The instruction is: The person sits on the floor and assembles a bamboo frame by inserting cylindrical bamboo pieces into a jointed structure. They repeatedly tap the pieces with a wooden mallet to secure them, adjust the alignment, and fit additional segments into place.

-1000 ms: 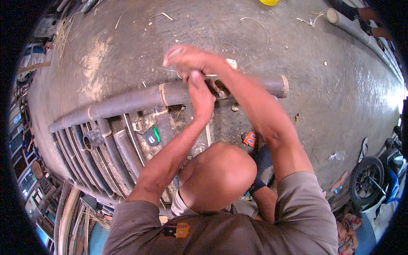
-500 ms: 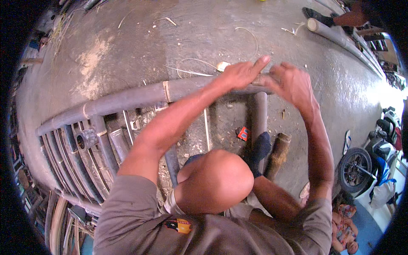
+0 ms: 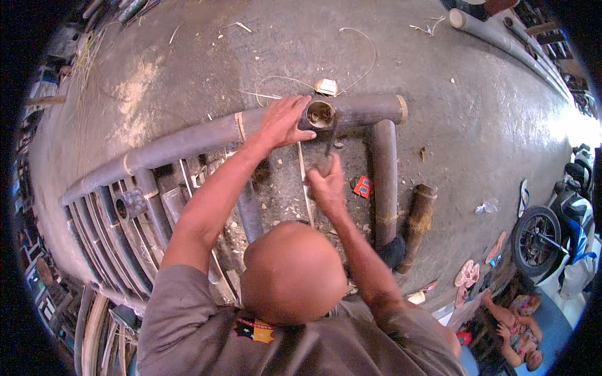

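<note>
A long brown bamboo pole of a ladder-like bamboo frame runs across in front of me. At its right part, a round open bamboo tube end faces up toward me, its inside pale and rough. My left hand grips around the left side of this opening, thumb below and fingers above. Just below the opening, my right hand is closed around a dark narrow tool that points up to the opening's right edge. Blur hides the tool's exact kind. My bent knee is close beneath my hands.
Thinner bamboo rungs fill the frame's left side. A bamboo leg and a short bamboo piece lie to the right. Chips and a red packet litter the floor. A motorcycle wheel and a seated person are farther right.
My left hand has moved left along the pole. My right hand has come down and left, with the dark tool now visible in it. The open tube end now shows.
</note>
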A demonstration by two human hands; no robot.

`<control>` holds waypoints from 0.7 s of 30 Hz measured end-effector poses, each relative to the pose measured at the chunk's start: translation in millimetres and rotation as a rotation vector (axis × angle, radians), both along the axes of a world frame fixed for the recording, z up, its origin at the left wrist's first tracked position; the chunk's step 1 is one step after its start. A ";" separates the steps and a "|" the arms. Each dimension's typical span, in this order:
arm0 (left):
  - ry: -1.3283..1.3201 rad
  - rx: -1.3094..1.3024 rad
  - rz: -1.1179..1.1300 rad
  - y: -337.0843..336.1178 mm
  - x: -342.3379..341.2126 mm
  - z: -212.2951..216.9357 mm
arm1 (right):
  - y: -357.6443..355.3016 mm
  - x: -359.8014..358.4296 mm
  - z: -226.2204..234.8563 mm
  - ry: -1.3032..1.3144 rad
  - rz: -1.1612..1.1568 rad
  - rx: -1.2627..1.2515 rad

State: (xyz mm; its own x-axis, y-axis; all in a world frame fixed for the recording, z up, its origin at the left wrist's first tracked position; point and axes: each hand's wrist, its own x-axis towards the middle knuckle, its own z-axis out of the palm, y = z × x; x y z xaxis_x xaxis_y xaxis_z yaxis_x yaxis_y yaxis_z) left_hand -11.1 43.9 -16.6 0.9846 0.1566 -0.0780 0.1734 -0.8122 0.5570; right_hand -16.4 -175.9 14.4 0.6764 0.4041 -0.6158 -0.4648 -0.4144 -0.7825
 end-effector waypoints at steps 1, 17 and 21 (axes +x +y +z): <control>-0.047 0.079 0.014 -5.4 -1.4 -0.5 | 13.7 -8.8 6.9 0.064 -0.048 0.017; -0.019 0.162 0.381 -48.7 39.5 20.0 | -14.3 39.7 -43.0 -0.174 0.213 -0.115; -0.045 0.229 0.454 -53.5 43.2 14.9 | -18.0 97.8 9.5 -0.075 0.527 -0.231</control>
State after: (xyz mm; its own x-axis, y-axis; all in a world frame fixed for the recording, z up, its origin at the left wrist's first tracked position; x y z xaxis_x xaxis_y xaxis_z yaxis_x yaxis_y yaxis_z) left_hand 32.0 -9.5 -1.7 0.8150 0.5774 0.0495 0.5170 -0.7630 0.3881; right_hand 81.4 -193.9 23.9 0.4656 0.5590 -0.6861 -0.0960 -0.7388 -0.6670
